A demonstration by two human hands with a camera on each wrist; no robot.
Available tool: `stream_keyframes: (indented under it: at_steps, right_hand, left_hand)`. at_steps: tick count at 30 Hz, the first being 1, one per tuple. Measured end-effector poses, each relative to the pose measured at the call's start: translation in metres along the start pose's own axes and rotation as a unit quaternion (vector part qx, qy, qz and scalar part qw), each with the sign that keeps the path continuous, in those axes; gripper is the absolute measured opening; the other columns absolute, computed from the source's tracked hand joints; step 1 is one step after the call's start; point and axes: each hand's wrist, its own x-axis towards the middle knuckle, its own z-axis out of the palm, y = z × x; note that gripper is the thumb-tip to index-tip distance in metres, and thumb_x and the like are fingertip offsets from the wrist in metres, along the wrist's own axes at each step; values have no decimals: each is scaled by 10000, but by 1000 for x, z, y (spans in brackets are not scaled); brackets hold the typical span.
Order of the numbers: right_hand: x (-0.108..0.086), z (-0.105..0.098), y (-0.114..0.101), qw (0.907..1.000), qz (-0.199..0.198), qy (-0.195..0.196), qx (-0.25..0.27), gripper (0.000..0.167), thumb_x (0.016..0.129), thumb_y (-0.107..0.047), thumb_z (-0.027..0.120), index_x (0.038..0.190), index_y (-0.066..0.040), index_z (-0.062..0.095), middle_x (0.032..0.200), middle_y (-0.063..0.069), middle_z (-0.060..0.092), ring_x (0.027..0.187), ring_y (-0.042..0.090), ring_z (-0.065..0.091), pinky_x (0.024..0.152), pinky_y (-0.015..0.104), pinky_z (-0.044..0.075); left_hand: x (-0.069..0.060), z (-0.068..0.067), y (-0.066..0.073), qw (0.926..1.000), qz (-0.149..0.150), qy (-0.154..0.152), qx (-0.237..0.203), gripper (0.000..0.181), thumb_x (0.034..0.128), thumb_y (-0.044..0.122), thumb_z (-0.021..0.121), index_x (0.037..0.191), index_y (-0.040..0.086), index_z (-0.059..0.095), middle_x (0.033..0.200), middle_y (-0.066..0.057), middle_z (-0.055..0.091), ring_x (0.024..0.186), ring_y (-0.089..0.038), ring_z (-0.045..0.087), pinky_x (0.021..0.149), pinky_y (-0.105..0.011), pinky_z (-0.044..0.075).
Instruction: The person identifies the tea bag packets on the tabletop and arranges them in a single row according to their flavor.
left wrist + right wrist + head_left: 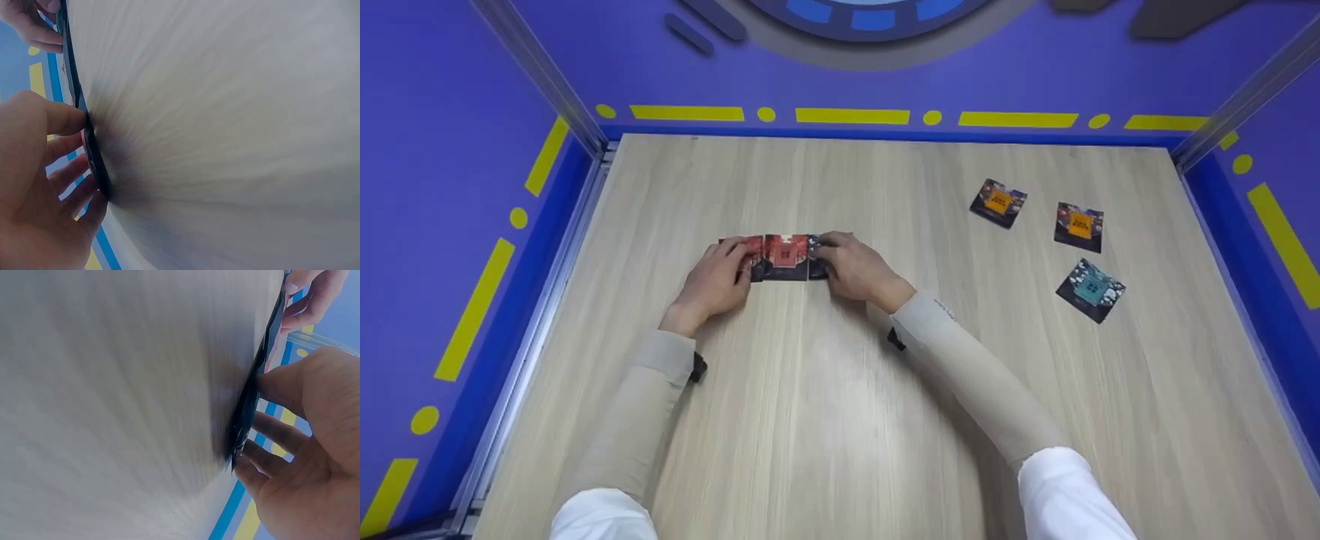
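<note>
Three small flat square packets lie edge to edge in a row on the wooden table. A red and black packet (786, 256) is in the middle, untouched by either hand in the head view. My left hand (712, 279) holds the left red packet (757, 268) at its sides, covering much of it; in the left wrist view the thumb (67, 118) meets its near edge. On the right, my right hand (859, 270) grips a dark packet with teal and white print (817, 268), mostly hidden. Its thumb (281, 385) touches the near edge in the right wrist view.
Two packets with orange centres (998, 202) (1079, 226) lie at the table's back right. Nearer, a teal packet (1091, 290) lies turned at an angle. Blue-purple panels (840, 82) with yellow markings enclose the table (825, 420) at the back and both sides.
</note>
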Motion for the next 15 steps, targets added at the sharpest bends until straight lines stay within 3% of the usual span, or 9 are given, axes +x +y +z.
stream_keyframes:
  at_steps: [9,15]
  right_hand:
    - [-6,-6,-1,10000,-15,49,4,429,1046,-58,569,1462,-119,654,1578,150,519,1506,349,474,1256,456,413]
    - [-20,-16,6,9999,5,105,-11,403,1054,-93,587,1450,-97,660,1577,149,517,1502,340,477,1241,469,432]
  left_hand:
    - [0,0,0,10000,-9,2,-21,436,1049,139,552,1467,20,586,1582,-176,507,1432,-413,487,1225,-556,402]
    - [0,1,0,10000,-7,18,-17,438,1052,140,551,1470,12,584,1587,-185,504,1447,-412,477,1236,-548,395]
